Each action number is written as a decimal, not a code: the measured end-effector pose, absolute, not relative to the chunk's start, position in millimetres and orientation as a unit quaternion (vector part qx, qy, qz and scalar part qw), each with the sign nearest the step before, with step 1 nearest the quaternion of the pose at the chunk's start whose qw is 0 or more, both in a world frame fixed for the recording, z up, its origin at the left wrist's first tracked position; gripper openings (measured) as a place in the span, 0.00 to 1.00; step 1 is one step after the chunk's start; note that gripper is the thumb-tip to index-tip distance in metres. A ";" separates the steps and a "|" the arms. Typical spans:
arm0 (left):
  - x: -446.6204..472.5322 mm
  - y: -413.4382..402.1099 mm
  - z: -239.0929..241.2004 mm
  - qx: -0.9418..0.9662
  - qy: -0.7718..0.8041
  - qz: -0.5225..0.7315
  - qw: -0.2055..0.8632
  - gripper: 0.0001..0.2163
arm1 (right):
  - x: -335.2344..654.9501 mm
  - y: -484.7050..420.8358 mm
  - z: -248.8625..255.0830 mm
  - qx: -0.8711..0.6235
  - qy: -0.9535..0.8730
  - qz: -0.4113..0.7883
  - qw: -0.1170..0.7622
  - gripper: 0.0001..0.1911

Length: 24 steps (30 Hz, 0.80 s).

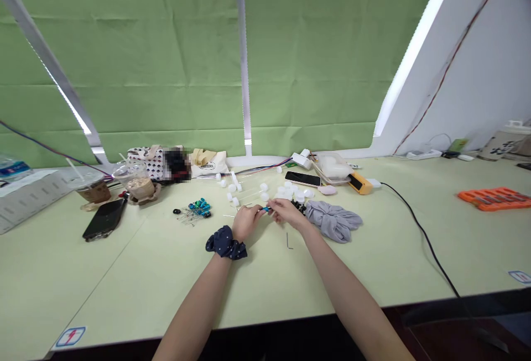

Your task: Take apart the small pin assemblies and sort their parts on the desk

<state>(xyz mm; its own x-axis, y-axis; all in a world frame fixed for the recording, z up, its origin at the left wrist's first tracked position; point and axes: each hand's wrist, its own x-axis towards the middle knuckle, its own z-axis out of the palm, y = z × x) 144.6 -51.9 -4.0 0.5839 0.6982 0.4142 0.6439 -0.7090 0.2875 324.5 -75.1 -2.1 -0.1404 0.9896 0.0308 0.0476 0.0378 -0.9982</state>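
My left hand (246,221), with a dark dotted scrunchie (226,243) at the wrist, pinches a small shiny blue part (266,209). The fingers of my right hand (286,212) close on the same part from the other side and partly cover it. Its exact kind is too small to make out. Left of my hands lies a pile of blue and green metallic pieces (199,207) with thin metal pins. An L-shaped hex key (287,241) rests on the table below my right hand. Small black pieces (298,206) sit just behind that hand.
White round caps (286,189) and clear tubes (249,191) lie beyond my hands. A grey cloth bow (334,220) is at right, near a phone (303,178) and a yellow device (359,183). Drink cups (139,184) and another phone (104,219) stand left; an orange tool holder (495,198) lies far right.
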 end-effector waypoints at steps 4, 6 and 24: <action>144.4 -53.3 -2.9 0.882 0.385 0.265 0.057 0.17 | 326.2 -74.3 -1.2 -0.440 -0.583 0.484 0.482 0.17; 144.2 -53.6 -2.1 0.875 0.397 0.269 0.067 0.17 | 327.3 -74.4 -0.6 -0.418 -0.583 0.482 0.504 0.19; 140.5 -59.0 3.8 0.821 0.378 0.315 0.290 0.18 | 321.6 -72.0 -3.3 -0.490 -0.725 0.204 0.439 0.09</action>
